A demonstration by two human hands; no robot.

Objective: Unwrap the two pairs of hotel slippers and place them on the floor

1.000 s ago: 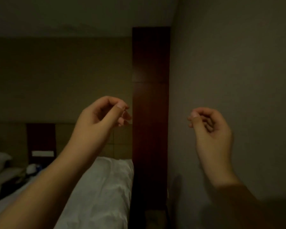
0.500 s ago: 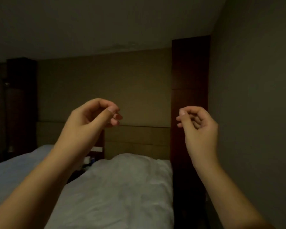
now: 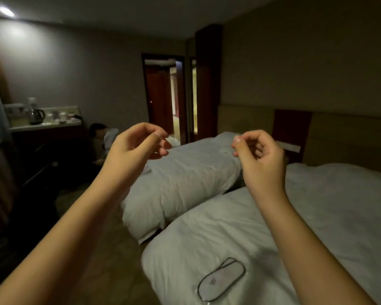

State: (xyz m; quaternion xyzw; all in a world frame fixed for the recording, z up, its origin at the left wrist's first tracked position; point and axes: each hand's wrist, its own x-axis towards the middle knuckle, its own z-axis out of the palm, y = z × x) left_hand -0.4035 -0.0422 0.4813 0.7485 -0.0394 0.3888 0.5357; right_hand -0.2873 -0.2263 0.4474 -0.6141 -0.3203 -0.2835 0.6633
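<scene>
— What has changed since half a second ago?

— The view has swung left and down. Before, it showed one bed and a dark wooden panel by the wall; now two beds, a doorway [image 3: 163, 93] and a counter are in sight. Both hands have kept much the same raised pose through the turn.

— How are the hands set?

— The left hand [image 3: 132, 148] is up in the air, fingers curled, thumb tip meeting the forefinger in a loose pinch. The right hand [image 3: 260, 155] mirrors it, thumb against curled fingers. They are well apart from each other. I see nothing between the fingertips of either, though the light is dim and something thin and clear might escape me.

— And the slippers?

— One wrapped slipper pack [image 3: 221, 278] lies flat on the near bed [image 3: 317, 216], at its lower corner, below and between the two forearms. It looks pale with a dark edging, inside clear film. Neither hand touches it. Whether it holds one pair or two I cannot tell.

— What else is around?

— The far bed [image 3: 185, 183] sits beyond the near one, with a narrow gap between them. At left a kettle [image 3: 36, 116] stands on the counter [image 3: 44, 126] among small items too blurred to name. A person [image 3: 100, 142] sits low beside that counter.
</scene>
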